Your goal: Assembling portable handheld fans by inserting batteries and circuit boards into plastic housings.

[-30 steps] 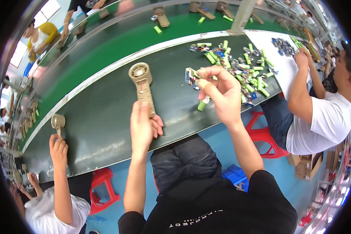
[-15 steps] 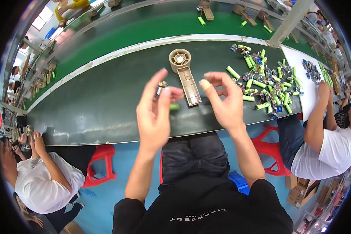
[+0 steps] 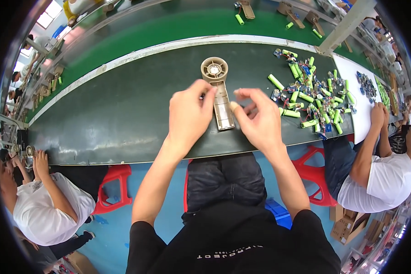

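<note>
Beige plastic, that is what the fan housing (image 3: 218, 91) is made of: a round grille head pointing toward the far edge of the dark surface (image 3: 123, 114), with a long open handle part running back toward the near edge. It lies flat, about midway along the near strip of the surface, right between the person's two hands.

The left hand (image 3: 187, 114) hovers just left of the handle part, fingers bent, thumb and forefinger pinched together near the neck of the housing; whether something small sits in that pinch I cannot tell. The right hand (image 3: 258, 118) is just right of the handle, fingers curled loosely, with the thumb and forefinger tips close together over the handle's edge; it looks pinched, but anything held is too small to make out.

Toward the right end of the surface lies a scatter of green cylindrical cells (image 3: 313, 98) mixed with small wired parts, well apart from the housing. A white sheet (image 3: 358, 114) covers the right end beyond them, where a person in a white shirt (image 3: 388, 182) rests a forearm. Another person in a white shirt (image 3: 45, 205) sits at the left near corner
</note>
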A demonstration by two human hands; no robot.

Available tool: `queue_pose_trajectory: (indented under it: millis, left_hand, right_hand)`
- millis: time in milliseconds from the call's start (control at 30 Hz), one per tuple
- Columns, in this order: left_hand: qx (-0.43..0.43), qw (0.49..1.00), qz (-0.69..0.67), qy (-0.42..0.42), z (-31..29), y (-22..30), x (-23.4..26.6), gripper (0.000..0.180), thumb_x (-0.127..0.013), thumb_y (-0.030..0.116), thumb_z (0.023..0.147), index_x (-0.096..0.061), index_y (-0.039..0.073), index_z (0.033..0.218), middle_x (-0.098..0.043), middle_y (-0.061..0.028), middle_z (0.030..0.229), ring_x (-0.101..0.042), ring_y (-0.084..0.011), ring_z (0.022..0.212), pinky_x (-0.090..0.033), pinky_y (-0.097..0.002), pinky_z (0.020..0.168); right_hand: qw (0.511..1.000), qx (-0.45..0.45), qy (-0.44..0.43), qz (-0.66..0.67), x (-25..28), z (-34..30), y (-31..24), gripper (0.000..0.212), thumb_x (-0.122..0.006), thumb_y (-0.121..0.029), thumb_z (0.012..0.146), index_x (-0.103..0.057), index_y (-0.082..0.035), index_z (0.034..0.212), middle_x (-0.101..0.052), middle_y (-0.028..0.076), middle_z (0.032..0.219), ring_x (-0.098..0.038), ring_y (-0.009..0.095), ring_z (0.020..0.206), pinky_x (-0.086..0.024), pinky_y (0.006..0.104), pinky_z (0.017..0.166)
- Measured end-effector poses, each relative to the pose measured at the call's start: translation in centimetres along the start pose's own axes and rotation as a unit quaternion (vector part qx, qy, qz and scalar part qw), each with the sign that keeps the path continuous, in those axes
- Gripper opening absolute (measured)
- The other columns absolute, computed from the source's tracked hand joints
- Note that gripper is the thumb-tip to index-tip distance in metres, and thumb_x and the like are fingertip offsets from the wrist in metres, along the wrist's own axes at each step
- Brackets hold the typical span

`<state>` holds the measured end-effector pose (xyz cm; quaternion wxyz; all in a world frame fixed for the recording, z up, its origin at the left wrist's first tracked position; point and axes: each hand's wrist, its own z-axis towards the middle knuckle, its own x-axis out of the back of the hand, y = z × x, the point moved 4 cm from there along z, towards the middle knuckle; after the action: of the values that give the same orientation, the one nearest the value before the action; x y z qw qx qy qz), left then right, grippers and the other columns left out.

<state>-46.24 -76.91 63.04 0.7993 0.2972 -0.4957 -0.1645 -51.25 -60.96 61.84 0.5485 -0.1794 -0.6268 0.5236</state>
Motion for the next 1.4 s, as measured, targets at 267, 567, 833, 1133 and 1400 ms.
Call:
queue_pose_trajectory:
  millis: [267,567,833,1133,1400]
  left_hand:
    - [0.27,0.884,-0.372,-0.089,0.0,-2.3,-0.1,0.024,-0.069,0.023,0.092,-0.069,0.0,0.087,-0.055,0.0035,0.062,-0.044,-0.0042,0.055,-0.034,-0.0241,0.051]
    - [0.113,0.93,-0.322,-0.136,-2.6,-1.6,0.2,0.032,-0.041,0.013,0.105,-0.052,0.001,0.132,-0.057,-0.0015,0.083,-0.051,-0.0086,0.074,-0.044,-0.0244,0.071]
    - [0.002,0.974,-0.225,-0.003,-2.9,-2.3,-0.7,0.023,-0.055,0.003,0.097,-0.06,-0.002,0.119,-0.071,-0.0177,0.096,-0.071,-0.025,0.083,-0.055,-0.0345,0.073]
    - [-0.044,0.987,-0.151,0.032,-2.9,-2.0,-0.4,0.023,-0.062,0.003,0.093,-0.067,-0.002,0.115,-0.069,-0.0146,0.085,-0.065,-0.0228,0.067,-0.051,-0.0318,0.062]
    - [-0.084,0.988,-0.124,0.048,-3.1,-1.6,-0.4,0.028,-0.064,0.001,0.09,-0.067,0.0,0.118,-0.066,-0.0134,0.079,-0.063,-0.0249,0.064,-0.05,-0.0337,0.06]
  right_hand:
    - [0.948,0.304,0.063,-0.074,-2.2,2.6,-0.8,0.023,-0.072,-0.006,0.082,-0.069,-0.005,0.104,-0.07,0.005,0.096,-0.067,0.019,0.065,-0.053,0.0304,0.056]
    - [0.935,0.319,0.101,-0.116,-2.2,2.4,-0.7,0.015,-0.072,-0.007,0.076,-0.064,-0.005,0.088,-0.063,0.004,0.081,-0.066,0.022,0.063,-0.052,0.0322,0.056]
    - [0.934,0.333,0.088,-0.098,-2.4,2.5,-0.5,0.013,-0.071,-0.008,0.078,-0.064,-0.004,0.088,-0.062,0.005,0.08,-0.064,0.021,0.063,-0.051,0.0325,0.056]
    - [0.956,0.292,0.019,-0.025,-2.6,2.7,0.0,0.007,-0.065,-0.005,0.084,-0.063,-0.002,0.09,-0.06,0.006,0.082,-0.054,0.02,0.06,-0.044,0.0318,0.061]
    - [0.965,0.258,0.036,0.022,-2.7,2.5,0.0,0.007,-0.065,-0.003,0.087,-0.061,0.002,0.091,-0.058,0.006,0.083,-0.056,0.013,0.063,-0.044,0.0259,0.056]
